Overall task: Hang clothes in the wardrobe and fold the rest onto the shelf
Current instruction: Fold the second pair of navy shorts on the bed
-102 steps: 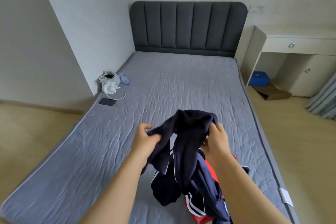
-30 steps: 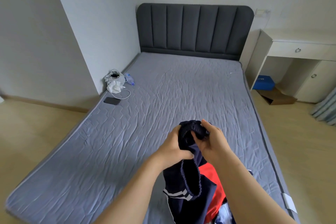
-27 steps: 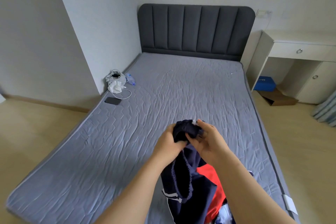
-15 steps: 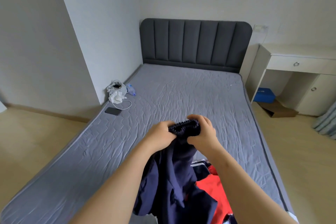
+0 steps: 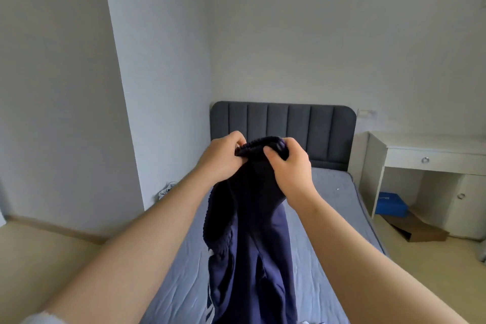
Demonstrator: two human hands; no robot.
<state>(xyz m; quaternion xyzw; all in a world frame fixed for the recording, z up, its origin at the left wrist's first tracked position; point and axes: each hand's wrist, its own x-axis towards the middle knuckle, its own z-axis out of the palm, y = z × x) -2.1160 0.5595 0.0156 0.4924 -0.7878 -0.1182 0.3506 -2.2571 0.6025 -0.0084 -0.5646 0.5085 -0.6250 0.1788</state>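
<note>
Trousers (image 5: 252, 231) soft, light, limp. Left hand (image 5: 223, 159), right hand (image 5: 290, 166) curl tight on ribbed waistband (image 5: 259, 143); best hold there.

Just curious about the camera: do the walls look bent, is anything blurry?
Head view: wide lens tilts the wall edge and stretches the forearms; soft light, no glare; the navy garment in the left hand and right hand looks slightly soft.

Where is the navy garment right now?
In the head view the navy garment hangs mid-frame over the grey mattress, its ribbed top edge gripped by the left hand and the right hand, in front of the dark headboard.
</note>
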